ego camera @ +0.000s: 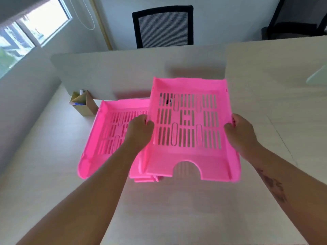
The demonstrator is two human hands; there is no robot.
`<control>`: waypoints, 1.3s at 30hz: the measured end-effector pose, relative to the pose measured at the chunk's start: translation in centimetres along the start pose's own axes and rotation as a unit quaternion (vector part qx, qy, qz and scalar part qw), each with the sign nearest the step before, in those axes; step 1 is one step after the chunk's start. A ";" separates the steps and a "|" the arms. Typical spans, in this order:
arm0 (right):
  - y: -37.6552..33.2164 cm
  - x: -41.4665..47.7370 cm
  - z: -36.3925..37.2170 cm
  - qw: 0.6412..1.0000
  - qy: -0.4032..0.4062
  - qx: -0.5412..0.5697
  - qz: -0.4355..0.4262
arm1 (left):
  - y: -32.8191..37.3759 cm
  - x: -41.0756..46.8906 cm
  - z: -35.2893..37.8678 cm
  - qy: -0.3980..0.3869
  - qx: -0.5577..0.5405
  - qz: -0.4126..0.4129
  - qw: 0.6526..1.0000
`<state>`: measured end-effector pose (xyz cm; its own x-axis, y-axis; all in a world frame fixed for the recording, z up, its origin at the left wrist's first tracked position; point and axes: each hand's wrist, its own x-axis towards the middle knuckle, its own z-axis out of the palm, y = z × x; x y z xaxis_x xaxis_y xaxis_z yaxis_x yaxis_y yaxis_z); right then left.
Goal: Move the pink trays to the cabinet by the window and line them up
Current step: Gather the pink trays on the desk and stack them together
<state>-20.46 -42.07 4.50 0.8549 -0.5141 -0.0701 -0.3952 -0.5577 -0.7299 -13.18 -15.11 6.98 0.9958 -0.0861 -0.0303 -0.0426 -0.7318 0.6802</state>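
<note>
Both forearms enter from bottom edge; L hand [140, 127] closed on left wall of the raised pink tray [187, 137], R hand [238, 131] closed on its right wall. Tray held level-ish above the desk [177, 209], slotted base facing up, notched front edge toward camera. Directly beneath it, edges of more pink trays show at approx. the front-left corner: stacked trays [146, 178], count cannot be told, view blocked. Just beside, to the left, a second pink tray [99, 138] lies flat on desk, partly overlapped by the raised one and crossed by L forearm. Behind it a cardboard holder [85, 105] stands against the white divider panel [123, 71]. Beyond divider: black mesh chair [162, 27]. Window [26, 30] at upper left.
</note>
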 end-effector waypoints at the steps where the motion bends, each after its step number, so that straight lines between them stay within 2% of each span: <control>1: -1.8 0.1 1.4 1.000 -0.016 0.006 -0.019 | -1.4 0.4 -1.9 0.013 0.014 -0.008 1.000; 7: -10.9 -2.1 10.9 0.992 -0.114 0.018 -0.058 | -10.8 1.0 -10.9 0.036 0.074 -0.099 0.992; 10: -12.7 -3.4 14.8 0.993 -0.115 0.012 -0.037 | -14.5 1.5 -12.7 0.015 0.090 -0.129 0.987; 14: -13.3 -4.4 18.2 0.995 -0.096 -0.014 -0.002 | -17.5 3.0 -13.2 0.006 0.086 -0.124 0.989; 23: -14.3 -3.7 19.5 0.997 -0.063 -0.049 0.002 | -18.9 5.5 -12.6 0.000 0.055 -0.074 0.996; 39: -14.6 -2.1 20.4 0.995 -0.094 -0.034 0.016 | -19.3 6.6 -11.6 0.023 0.007 -0.097 0.995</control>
<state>-9.58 -19.58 1.46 0.8867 -0.4052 -0.2225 -0.4395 -0.5898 -0.6775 -4.83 6.26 2.12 0.9881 0.0880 -0.1258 0.1493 -0.7414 0.6542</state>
